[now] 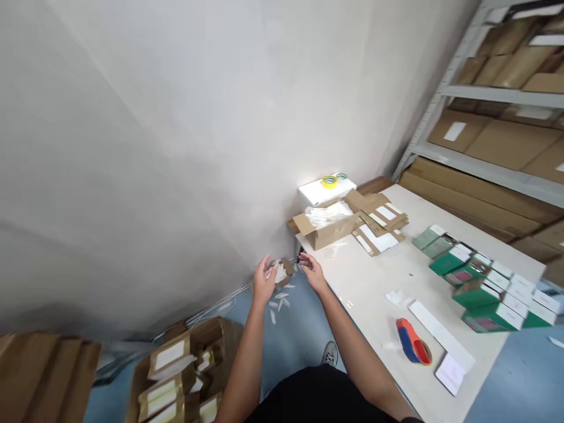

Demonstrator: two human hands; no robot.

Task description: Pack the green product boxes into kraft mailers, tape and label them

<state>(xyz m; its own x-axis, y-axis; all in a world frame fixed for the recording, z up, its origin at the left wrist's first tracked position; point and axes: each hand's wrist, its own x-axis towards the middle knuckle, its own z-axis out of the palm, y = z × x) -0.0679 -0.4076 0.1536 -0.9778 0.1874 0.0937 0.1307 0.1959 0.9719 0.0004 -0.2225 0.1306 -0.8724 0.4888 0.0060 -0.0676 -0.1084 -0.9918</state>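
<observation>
My left hand [264,284] is held out in front of me over the floor, its thumb and fingers apart, with nothing visible in it. Level with it, my right hand [313,274] hangs beside the table's left edge, fingers loosely curved and spread, with no object showing in them. Below and beyond the hands, a small open carton [288,268] holding white scraps stands on the floor by the wall, partly hidden by my left hand. Several white scraps [282,302] lie on the blue floor around it.
On the white table [365,299] are an open carton of white pieces [328,228], flat cardboard mailers [382,214], a red-and-blue tape dispenser [413,342] and several green boxes [480,294]. A large carton of packages [176,376] stands lower left. Loaded shelves [493,94] rise at right.
</observation>
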